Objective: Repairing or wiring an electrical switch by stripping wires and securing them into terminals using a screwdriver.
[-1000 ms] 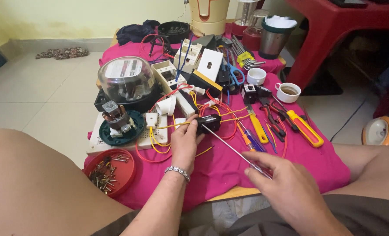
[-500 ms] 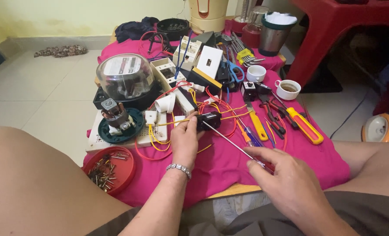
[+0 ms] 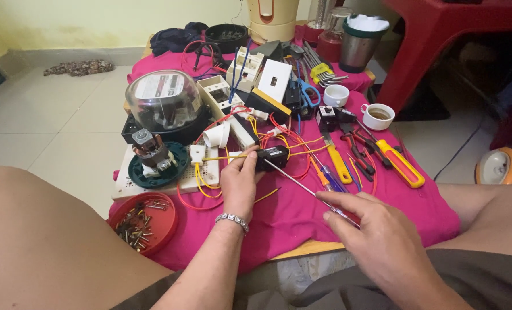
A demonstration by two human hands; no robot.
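Beside left hand (image 3: 240, 186), red dish (image 3: 163, 232) of probable screws (image 3: 134, 224).

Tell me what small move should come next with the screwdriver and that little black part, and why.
Probably keep the left hand pinching the small black part steady and turn the screwdriver in the right hand. Its tip already appears to meet the part's side, so no repositioning seems needed; whether it sits in a screw head is too small to tell.

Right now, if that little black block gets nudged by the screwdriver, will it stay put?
Probably not by itself: the black block looks small and light, so it would likely slide on the pink cloth. The left hand pinching it should steady it. Its attached yellow wires look springy and may tug it back.
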